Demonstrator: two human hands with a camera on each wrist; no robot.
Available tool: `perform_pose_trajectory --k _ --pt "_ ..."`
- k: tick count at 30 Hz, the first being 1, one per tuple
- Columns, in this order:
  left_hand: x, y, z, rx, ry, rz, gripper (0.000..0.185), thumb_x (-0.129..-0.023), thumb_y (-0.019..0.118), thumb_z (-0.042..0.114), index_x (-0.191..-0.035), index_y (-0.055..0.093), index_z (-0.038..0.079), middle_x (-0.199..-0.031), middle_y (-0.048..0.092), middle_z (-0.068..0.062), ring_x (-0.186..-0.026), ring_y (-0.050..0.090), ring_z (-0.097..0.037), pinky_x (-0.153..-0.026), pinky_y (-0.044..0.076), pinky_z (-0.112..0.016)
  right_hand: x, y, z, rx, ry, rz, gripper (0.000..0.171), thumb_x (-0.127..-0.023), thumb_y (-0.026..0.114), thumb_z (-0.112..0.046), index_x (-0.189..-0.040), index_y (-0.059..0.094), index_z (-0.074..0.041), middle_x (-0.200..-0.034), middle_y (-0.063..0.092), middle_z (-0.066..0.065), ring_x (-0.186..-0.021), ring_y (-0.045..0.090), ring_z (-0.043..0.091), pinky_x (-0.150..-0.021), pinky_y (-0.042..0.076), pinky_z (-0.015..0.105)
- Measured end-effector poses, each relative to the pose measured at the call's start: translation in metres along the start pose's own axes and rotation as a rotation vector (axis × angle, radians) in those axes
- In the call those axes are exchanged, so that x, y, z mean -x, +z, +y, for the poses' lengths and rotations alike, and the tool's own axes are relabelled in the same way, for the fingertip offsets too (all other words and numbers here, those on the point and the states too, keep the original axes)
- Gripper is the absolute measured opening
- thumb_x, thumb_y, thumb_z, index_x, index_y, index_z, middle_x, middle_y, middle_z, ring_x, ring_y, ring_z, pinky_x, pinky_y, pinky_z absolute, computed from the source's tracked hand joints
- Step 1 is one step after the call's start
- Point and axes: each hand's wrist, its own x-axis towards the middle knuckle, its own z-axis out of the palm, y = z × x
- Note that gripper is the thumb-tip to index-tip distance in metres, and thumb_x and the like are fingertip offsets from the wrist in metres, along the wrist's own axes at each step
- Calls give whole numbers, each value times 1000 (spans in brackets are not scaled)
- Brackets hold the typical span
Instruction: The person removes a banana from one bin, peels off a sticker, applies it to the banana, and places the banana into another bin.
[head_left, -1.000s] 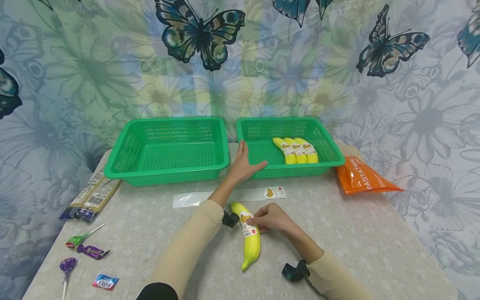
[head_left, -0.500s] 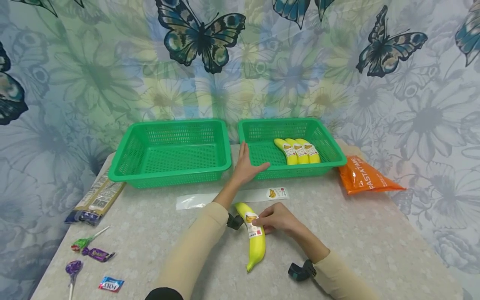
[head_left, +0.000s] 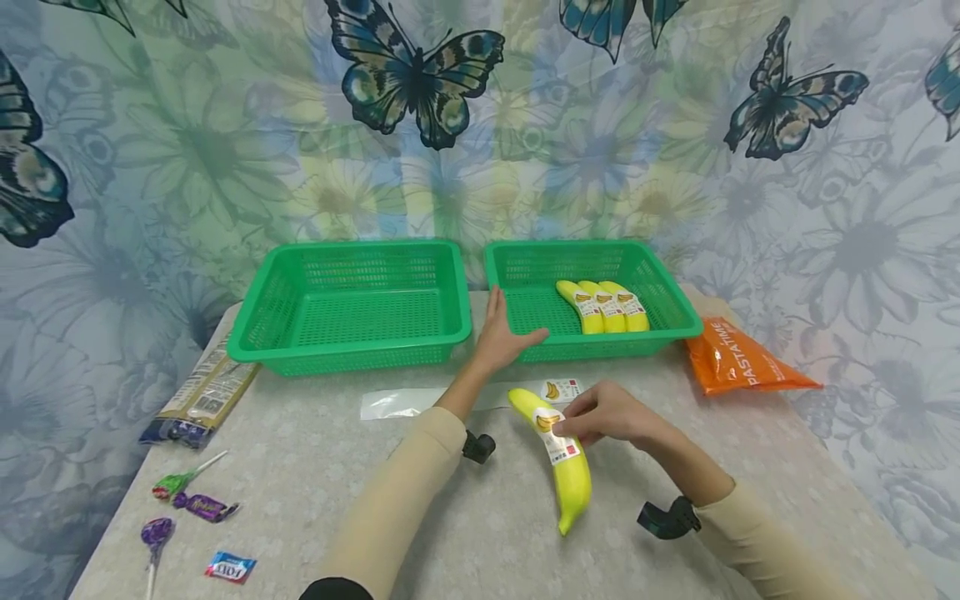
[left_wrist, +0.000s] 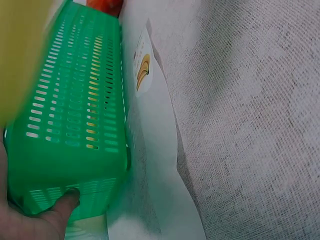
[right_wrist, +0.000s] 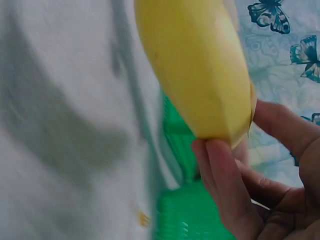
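Note:
My right hand [head_left: 609, 415] pinches a yellow banana [head_left: 573, 487] by its labelled upper part. In the right wrist view the banana [right_wrist: 200, 65] is held between the thumb and fingers, above the table. A white label [head_left: 557, 435] with a banana picture wraps its side. My left hand [head_left: 504, 337] lies at the left front corner of the right green basket [head_left: 592, 348], fingers straight along its end and thumb spread toward its front rim. The left wrist view has the thumb against the basket wall [left_wrist: 70, 160]. Three labelled bananas [head_left: 612, 317] lie side by side in that basket.
To its left stands another green basket [head_left: 352, 360]. A label strip [head_left: 397, 404] lies before the baskets. An orange pasta bag [head_left: 742, 358] sits at right; a gold-and-blue packet [head_left: 206, 396], lollipops [head_left: 156, 531] and wrapped sweets [head_left: 231, 567] are at left.
My right hand has lifted the banana off the table and carried it to the right and slightly forward. My left hand has stayed at the basket corner; the head view has shifted slightly.

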Motion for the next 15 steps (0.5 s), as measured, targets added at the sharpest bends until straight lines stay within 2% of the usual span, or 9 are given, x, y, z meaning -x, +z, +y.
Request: perform_pose_trajectory --k 6,12,15 --pt "0 0 0 -5 1 11 115 -82 71 53 -157 -5 12 -165 -13 3 -153 7 -32 -119 25 -58 1 -47 -27 71 -5 -67 44 -83 77 -33 -109 72 2 -99 75 9 -83 72 18 -79 61 37" --pt "-2 2 -2 -41 14 26 114 -82 73 45 -157 -3 8 -166 -11 0 -152 10 -35 -117 29 -55 -10 -93 -58 129 21 -53 51 -85 75 -35 -119 68 2 -110 72 8 -93 71 18 -87 59 39" --pt "-2 3 -3 -55 13 31 116 -81 74 49 -157 -3 8 -166 -11 0 -152 11 -35 -117 28 -55 -21 -114 -68 125 18 -37 54 -85 75 -33 -123 64 4 -111 71 7 -93 72 18 -90 58 40"
